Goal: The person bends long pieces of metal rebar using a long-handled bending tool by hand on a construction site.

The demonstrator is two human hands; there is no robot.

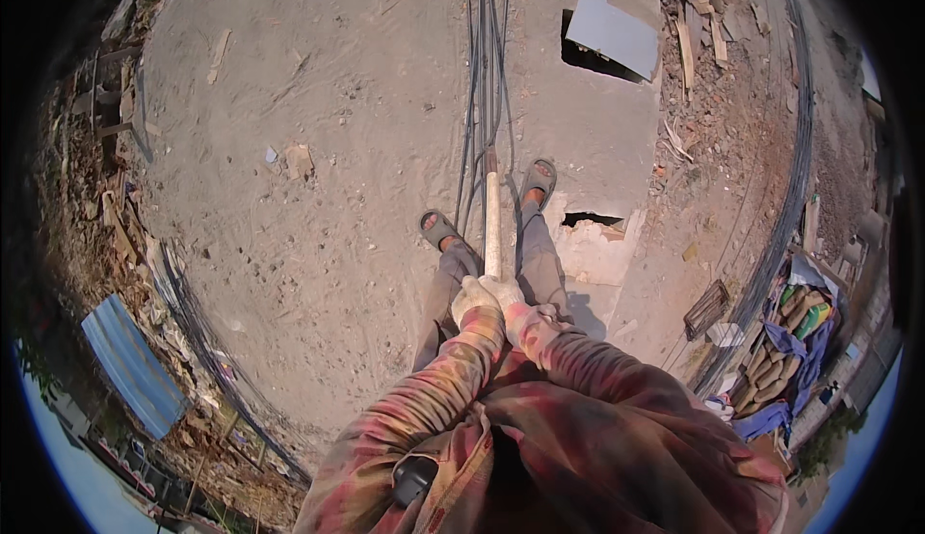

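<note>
Both my gloved hands grip the top of a long pale wooden handle point(492, 221) that runs down between my feet. My left hand point(472, 298) and my right hand point(507, 295) are clasped side by side on it. The handle's lower end meets a bundle of long thin steel bars point(485, 71) lying on the dusty concrete ground and stretching away ahead. My sandalled feet point(438, 228) stand on either side of the bars. The tool's head is hidden among the bars.
A grey board point(612, 31) covers a hole in the slab ahead right; a broken gap point(590, 218) sits by my right foot. Rubble and wood scraps line both sides. A blue metal sheet point(133, 365) lies at left, and cloth and bottles are piled at right point(790, 336).
</note>
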